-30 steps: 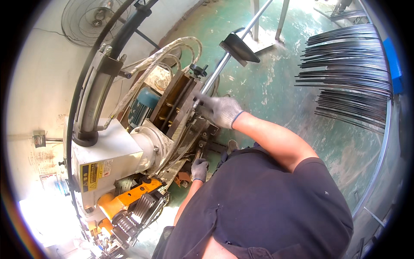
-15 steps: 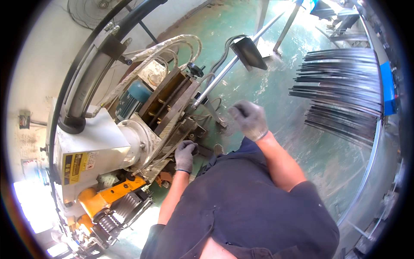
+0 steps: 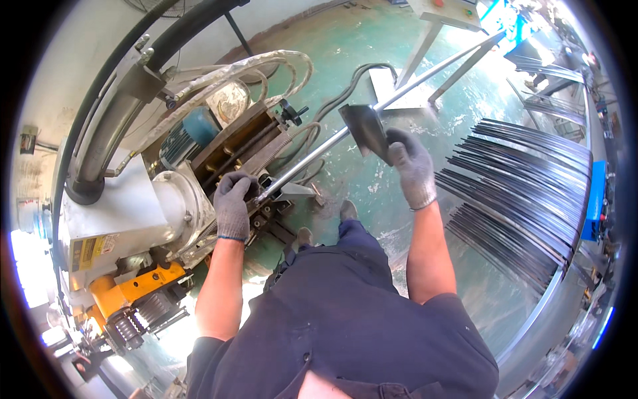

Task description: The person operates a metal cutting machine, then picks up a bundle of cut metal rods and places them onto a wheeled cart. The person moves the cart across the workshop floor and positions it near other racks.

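Observation:
A long bright metal rod (image 3: 312, 158) slants from the machine on the left to a stand at the far right. A dark metal plate (image 3: 365, 132) sits against the rod about midway. My right hand (image 3: 413, 174), in a grey glove, has its fingers and thumb closed at the plate's right edge. My left hand (image 3: 232, 207), gloved too, is at the rod's near end, beside the machine's clamp area. Its fingers are curled; what lies in them, if anything, is hidden.
The white machine (image 3: 119, 213) carries a thick hydraulic cylinder (image 3: 109, 143), wrapped hoses (image 3: 232, 63), a blue motor (image 3: 193, 133) and an orange arm (image 3: 143, 286). Many thin dark rods (image 3: 518, 189) stick out from a rack on the right. Cables (image 3: 332, 100) run along the green floor.
My right hand has come to the dark plate's edge. My left hand has risen from beside the machine to the rod's near end. The whole view has shifted.

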`<state>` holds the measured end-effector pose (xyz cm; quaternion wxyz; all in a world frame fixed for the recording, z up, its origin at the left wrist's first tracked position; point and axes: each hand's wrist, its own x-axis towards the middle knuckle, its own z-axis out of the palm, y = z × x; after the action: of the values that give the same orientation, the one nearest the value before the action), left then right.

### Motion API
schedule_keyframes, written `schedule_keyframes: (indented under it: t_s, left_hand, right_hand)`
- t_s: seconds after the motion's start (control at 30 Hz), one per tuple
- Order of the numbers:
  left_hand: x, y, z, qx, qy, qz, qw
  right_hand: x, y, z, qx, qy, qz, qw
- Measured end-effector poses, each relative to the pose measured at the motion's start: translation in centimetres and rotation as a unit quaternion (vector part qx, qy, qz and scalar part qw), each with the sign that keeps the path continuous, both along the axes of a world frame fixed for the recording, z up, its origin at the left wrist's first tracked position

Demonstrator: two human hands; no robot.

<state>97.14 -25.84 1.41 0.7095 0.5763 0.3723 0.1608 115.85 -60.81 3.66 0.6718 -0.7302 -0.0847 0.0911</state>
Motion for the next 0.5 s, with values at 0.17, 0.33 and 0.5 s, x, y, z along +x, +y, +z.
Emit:
schedule_keyframes:
  t_s: [0.17,0.33,0.5]
  left_hand:
    - [4.3,-3.0,-0.5,0.087,0.056,0.012,0.995]
    - [4.4,-3.4,-1.3,0.134,0.074,0.028,0.988]
    - [4.6,-3.7,-0.8,0.178,0.116,0.032,0.977]
  right_hand:
    - [3.7,1.6,0.1,-0.072,0.169,0.179,0.967]
    - [3.9,2.1,-0.4,-0.119,0.164,0.183,0.962]
    - [5.0,1.8,0.3,-0.198,0.115,0.239,0.944]
